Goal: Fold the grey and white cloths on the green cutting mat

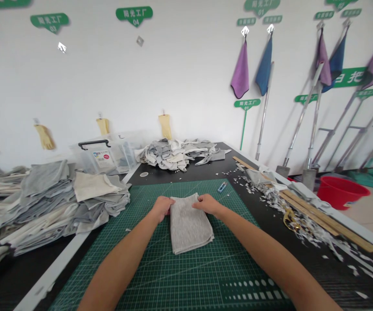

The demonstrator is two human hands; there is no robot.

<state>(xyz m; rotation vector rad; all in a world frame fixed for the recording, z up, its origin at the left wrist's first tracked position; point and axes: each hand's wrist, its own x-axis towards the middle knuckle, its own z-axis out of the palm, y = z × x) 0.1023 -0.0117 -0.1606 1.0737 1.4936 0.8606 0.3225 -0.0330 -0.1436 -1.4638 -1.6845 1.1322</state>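
Chinese characters with "03", "04", "01" and "02" are printed on green wall signs (134, 16); "01" is repeated on a low green sign (247, 104).

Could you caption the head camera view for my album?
Two hands hold folded gray fabric over a green cutting mat.

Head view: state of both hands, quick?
Left hand: fingers closed on the far left corner of the gray cloth.
Right hand: fingers closed on its far right corner.
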